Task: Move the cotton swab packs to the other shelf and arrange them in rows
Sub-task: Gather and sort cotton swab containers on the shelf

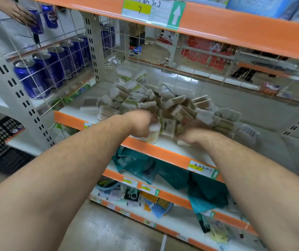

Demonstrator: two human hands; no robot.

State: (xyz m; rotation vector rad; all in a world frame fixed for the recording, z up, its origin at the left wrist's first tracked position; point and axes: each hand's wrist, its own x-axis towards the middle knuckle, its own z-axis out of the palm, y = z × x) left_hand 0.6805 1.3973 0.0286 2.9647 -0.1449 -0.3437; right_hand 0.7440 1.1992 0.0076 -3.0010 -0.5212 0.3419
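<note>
Left hand (141, 124): arm stretched forward, wrist bent down, fingers curled round a round swab tub (154, 133) at the shelf's front edge.
Right hand (192, 132): arm stretched forward, hand blurred against the heap's near side; whether its fingers grasp anything, I cannot tell.
Cotton swab packs (163, 102): loose heap on the orange-edged shelf (163, 154), just behind both hands.

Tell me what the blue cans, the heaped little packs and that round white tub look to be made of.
Blue drink cans: likely aluminium, glossy with bright silver tops. Heaped cotton swab packs: apparently clear plastic over pale wooden-looking sticks, though blurred. Round white tub gripped by the left hand: probably smooth plastic, faintly translucent.
</note>
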